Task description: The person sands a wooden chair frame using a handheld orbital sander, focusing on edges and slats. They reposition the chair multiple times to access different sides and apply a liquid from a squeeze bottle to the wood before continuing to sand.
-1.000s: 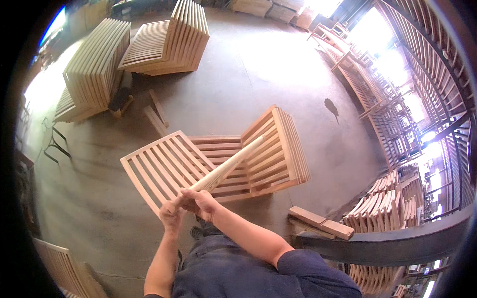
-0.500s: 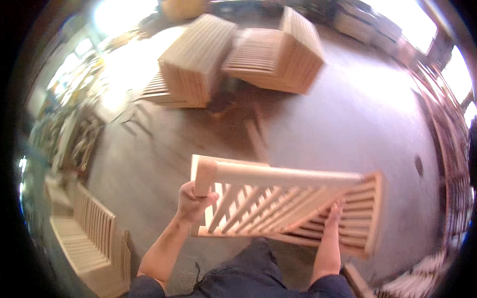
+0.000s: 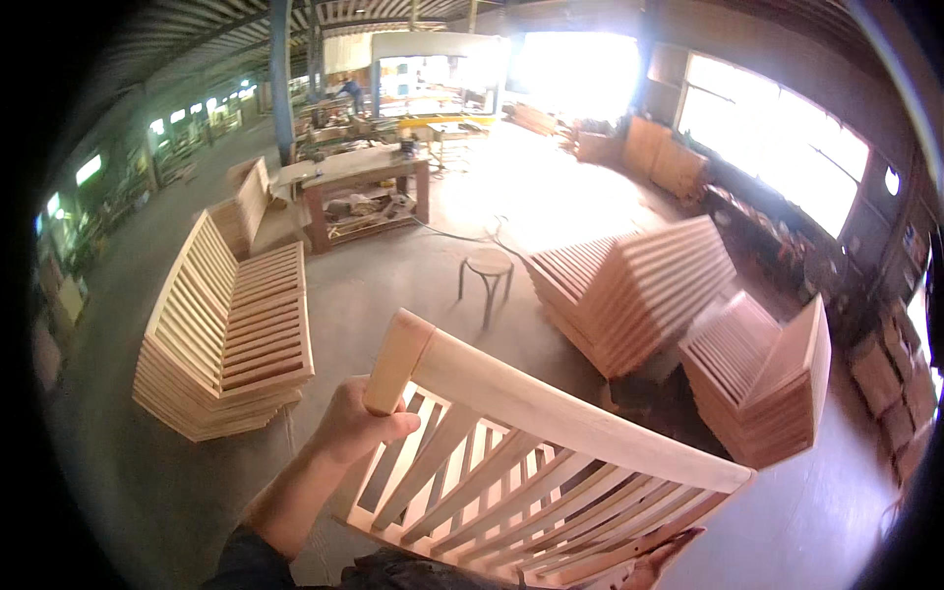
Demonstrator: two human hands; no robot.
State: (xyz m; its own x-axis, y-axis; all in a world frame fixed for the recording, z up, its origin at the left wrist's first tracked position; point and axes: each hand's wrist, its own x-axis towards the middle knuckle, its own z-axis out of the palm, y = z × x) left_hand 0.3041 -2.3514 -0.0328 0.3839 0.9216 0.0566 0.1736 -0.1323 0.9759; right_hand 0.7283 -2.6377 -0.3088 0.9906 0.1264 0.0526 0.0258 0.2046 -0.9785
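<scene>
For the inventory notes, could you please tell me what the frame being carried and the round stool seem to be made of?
The frame, gripped by the left hand, looks like pale bare wood: visible grain, matte, apparently no paint or varnish. The stool has a wood-coloured round seat on thin dark legs, probably metal, though it is too small to be sure.

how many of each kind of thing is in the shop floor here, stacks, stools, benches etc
slatted wooden frame held by the left hand: 1
stacks of slatted frames: 3, left, middle, right
round stool: 1
workbench: 1
total: 6
</scene>
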